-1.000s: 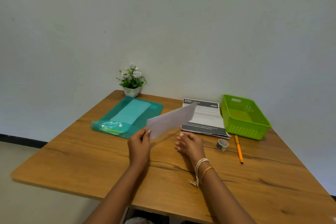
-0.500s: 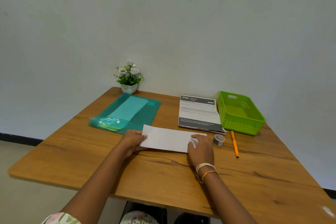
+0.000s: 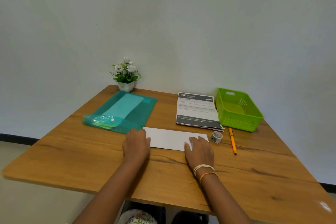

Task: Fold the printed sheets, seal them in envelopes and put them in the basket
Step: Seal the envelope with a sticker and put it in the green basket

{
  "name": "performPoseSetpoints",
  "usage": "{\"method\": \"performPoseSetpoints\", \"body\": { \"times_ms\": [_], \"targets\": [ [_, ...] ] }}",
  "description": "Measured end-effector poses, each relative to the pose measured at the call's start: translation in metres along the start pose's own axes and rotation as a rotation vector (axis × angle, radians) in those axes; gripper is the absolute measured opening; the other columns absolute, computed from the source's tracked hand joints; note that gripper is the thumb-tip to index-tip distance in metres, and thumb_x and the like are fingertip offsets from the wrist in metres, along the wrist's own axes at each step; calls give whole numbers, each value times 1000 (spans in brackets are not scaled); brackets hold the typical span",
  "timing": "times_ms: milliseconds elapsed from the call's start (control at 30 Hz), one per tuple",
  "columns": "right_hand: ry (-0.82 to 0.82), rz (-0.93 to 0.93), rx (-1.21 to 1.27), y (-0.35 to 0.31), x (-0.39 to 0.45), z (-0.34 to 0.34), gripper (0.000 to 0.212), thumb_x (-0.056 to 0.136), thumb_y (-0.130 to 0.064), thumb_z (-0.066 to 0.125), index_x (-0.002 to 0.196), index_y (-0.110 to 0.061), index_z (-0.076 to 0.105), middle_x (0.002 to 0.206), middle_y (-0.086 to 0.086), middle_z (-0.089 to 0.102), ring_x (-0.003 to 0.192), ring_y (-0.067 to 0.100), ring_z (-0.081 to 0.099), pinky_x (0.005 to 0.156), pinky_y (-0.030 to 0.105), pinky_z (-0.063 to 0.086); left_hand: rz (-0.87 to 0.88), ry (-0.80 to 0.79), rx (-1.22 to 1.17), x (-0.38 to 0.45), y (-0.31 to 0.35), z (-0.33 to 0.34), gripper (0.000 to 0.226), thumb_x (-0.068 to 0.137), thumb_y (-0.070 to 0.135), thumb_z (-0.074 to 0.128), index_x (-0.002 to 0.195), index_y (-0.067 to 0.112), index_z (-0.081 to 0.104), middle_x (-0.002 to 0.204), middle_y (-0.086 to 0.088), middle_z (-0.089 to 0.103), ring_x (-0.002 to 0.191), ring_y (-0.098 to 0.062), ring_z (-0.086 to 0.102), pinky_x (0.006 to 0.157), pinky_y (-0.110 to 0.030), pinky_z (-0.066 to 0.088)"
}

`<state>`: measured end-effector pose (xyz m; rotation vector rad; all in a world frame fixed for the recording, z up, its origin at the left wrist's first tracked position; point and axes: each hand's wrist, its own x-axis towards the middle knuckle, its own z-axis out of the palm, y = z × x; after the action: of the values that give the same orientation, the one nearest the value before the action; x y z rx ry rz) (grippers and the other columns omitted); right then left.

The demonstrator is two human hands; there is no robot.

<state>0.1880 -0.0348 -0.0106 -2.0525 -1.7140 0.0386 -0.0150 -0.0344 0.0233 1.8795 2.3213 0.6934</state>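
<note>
Left hand (image 3: 136,143), right hand (image 3: 199,148) flat on one folded sheet (image 3: 171,139) | one basket (image 3: 238,109) | one tape roll (image 3: 216,136)

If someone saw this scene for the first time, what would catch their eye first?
Probably the two hands, left and right, pressing a white folded sheet flat at the table's centre. Next, the bright green basket at the far right, and the teal folder at the far left.
</note>
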Motion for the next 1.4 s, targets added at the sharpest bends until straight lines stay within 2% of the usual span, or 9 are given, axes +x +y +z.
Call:
{"method": "performPoseSetpoints", "body": {
  "times_ms": [167, 367, 533, 633, 767, 900, 1133, 1267, 1400],
  "targets": [
    [81, 11, 230, 4, 0, -4, 35, 93, -36, 53, 119, -16, 62, 125, 4, 60, 117, 18, 52, 99, 31, 42, 42, 60, 226, -17, 24, 14, 41, 94, 50, 43, 116, 18, 56, 120, -8, 50, 109, -21, 45, 87, -30, 38],
    [166, 41, 485, 14, 0, -12, 19, 85, -9, 62, 102, -14, 67, 108, 5, 66, 104, 19, 59, 88, 27, 47, 219, -65, 204, -25, 64, 38, 51, 95, 51, 39, 134, 19, 46, 147, -13, 38, 139, -30, 29, 116, -49, 16],
    [423, 87, 301, 42, 8, -23, 35, 76, 7, 58, 103, -13, 65, 104, 12, 54, 96, 27, 55, 78, 34, 51, 379, -131, 84, -23, 84, 48, 40, 96, 41, 41, 131, 22, 47, 145, -6, 41, 138, -23, 31, 117, -51, 14],
    [378, 76, 217, 60, 16, -27, 51, 74, 16, 53, 107, -20, 67, 108, 11, 51, 97, 30, 53, 75, 38, 53, 385, -129, 20, -23, 82, 50, 39, 97, 37, 40, 132, 22, 47, 143, -3, 43, 135, -19, 35, 117, -50, 16],
    [271, 43, 93, 69, 26, -24, 38, 80, 4, 62, 108, -21, 68, 112, 12, 54, 102, 31, 53, 76, 39, 51, 368, -109, -15, -24, 79, 50, 39, 97, 37, 41, 133, 23, 48, 144, -3, 42, 135, -18, 35, 116, -50, 15],
    [345, -51, 51, 66, 29, -23, 26, 76, -10, 72, 100, -19, 69, 99, 8, 56, 93, 28, 54, 72, 37, 49, 361, -79, -77, -25, 79, 52, 38, 96, 35, 43, 133, 26, 47, 141, 0, 44, 132, -15, 37, 117, -50, 13],
    [189, -112, 744, 30, 15, -22, 9, 83, -22, 71, 78, -28, 66, 86, -4, 56, 76, 6, 53, 63, 9, 38, 462, -75, -416, -24, 75, 47, 45, 94, 37, 50, 137, 32, 41, 141, 8, 47, 131, -11, 41, 118, -49, 15],
    [109, -186, 817, 15, 17, -17, 14, 88, -24, 65, 77, -18, 68, 78, -4, 61, 75, 7, 56, 63, 16, 43, 425, -157, -561, -25, 72, 47, 50, 90, 43, 56, 137, 36, 41, 136, 10, 51, 117, -10, 47, 108, -51, 37],
    [-3, -129, 949, 8, 22, -13, 17, 90, -23, 63, 78, -14, 70, 77, 0, 68, 74, 10, 61, 66, 21, 47, 352, -144, -691, -23, 70, 47, 54, 81, 50, 67, 129, 39, 45, 126, 10, 58, 109, -11, 57, 88, -30, 55]
  ]
}}
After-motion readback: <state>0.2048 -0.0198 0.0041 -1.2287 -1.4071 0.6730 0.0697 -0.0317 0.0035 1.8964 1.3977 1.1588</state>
